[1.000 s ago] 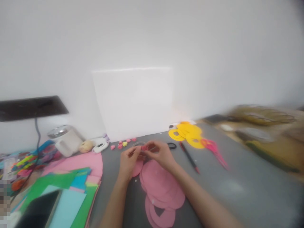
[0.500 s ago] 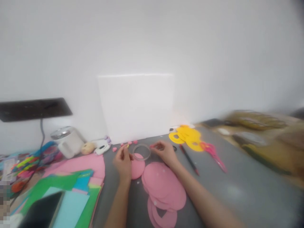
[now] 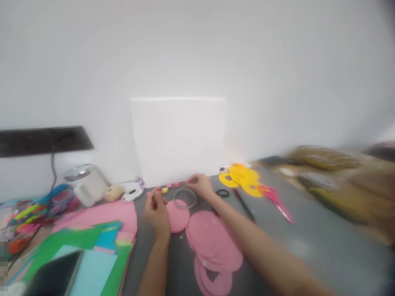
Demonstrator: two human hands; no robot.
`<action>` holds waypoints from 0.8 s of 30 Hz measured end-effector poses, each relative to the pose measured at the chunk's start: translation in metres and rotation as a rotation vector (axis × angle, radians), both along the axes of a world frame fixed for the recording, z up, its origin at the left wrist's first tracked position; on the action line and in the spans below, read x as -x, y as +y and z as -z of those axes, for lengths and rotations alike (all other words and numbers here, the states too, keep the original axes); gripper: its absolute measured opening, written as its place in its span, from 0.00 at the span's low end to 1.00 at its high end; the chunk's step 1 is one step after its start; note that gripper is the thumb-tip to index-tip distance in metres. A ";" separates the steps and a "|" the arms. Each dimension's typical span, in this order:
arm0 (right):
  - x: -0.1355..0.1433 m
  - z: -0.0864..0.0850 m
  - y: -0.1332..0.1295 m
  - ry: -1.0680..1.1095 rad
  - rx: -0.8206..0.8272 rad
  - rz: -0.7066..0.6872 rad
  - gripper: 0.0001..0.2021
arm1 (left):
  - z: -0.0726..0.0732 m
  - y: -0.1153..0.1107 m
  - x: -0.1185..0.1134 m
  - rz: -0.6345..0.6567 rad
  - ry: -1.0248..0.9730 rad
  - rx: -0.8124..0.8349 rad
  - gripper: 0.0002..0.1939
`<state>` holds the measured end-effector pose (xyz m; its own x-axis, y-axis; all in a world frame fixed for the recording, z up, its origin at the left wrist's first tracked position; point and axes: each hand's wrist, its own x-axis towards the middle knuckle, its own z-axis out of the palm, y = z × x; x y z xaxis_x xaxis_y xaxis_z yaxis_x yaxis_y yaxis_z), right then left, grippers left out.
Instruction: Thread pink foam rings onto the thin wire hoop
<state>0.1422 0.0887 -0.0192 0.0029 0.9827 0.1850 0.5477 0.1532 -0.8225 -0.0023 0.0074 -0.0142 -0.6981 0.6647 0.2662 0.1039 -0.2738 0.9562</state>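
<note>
My left hand is closed in a pinch; a pink spot shows at its fingertips, but I cannot make out what it holds. Behind the clear tape roll, my right hand pinches a small pink piece. Small pink pieces and a yellow one lie in a row near the foot of the white board. The tape roll partly overlaps a pink paper circle beside my left hand. Nearer me is a pile of pink paper circles and rings.
Right of my right hand lie black-handled scissors, a dark pencil, yellow paper rings and pink scissors. On the left are coloured paper sheets, a phone, a white device and a white camera-like object.
My right hand has moved left and farther back, from beside the tape roll to behind it, with the pink piece. The black scissors handles are uncovered. My left hand has shifted slightly left.
</note>
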 end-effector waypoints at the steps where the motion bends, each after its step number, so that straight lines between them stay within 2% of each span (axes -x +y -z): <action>1: 0.005 0.002 0.002 -0.016 0.009 0.006 0.05 | 0.000 0.000 0.000 -0.004 0.004 -0.004 0.16; 8: 0.022 0.009 0.006 -0.092 0.046 0.038 0.06 | 0.001 -0.002 -0.004 0.016 -0.020 -0.027 0.17; 16: 0.008 0.009 0.006 -0.185 0.001 0.000 0.07 | -0.004 -0.002 -0.004 0.006 -0.044 -0.026 0.17; 21: 0.005 0.005 -0.002 -0.336 -0.070 -0.091 0.17 | -0.003 -0.001 -0.003 -0.020 0.011 -0.014 0.16; 24: 0.009 -0.001 -0.005 -0.445 -0.094 -0.169 0.20 | -0.001 -0.001 -0.001 -0.009 0.025 -0.017 0.16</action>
